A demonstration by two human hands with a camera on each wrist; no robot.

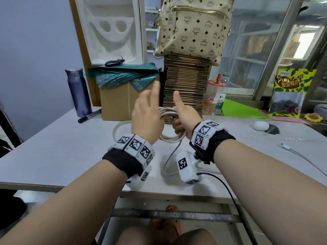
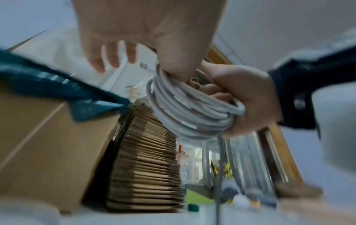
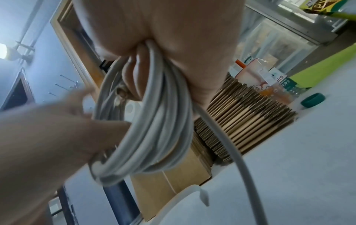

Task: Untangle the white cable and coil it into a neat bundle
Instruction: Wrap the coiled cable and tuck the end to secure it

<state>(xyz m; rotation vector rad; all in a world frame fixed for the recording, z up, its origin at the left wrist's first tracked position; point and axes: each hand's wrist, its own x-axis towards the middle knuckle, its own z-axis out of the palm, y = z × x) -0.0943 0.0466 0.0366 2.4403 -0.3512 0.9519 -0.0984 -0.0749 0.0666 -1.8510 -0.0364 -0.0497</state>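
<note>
The white cable (image 1: 170,138) is wound into a coil of several turns, held up between both hands above the grey table (image 1: 62,147). My right hand (image 1: 185,119) grips one side of the coil (image 2: 192,115) with curled fingers, thumb pointing up. My left hand (image 1: 146,112) is on the other side with fingers spread and straight, its thumb (image 2: 173,60) lying against the coil (image 3: 159,121). A loose tail (image 1: 170,154) hangs from the coil to the table, and another slack loop (image 1: 115,129) lies left of the hands.
Just behind the hands are a stack of flat cardboard (image 1: 185,89) and a brown box (image 1: 115,103). A purple flask (image 1: 77,92) and black marker (image 1: 89,116) sit left. At right are a drink cup (image 1: 213,96), a white round object (image 1: 261,125) and another thin white cable (image 1: 297,152).
</note>
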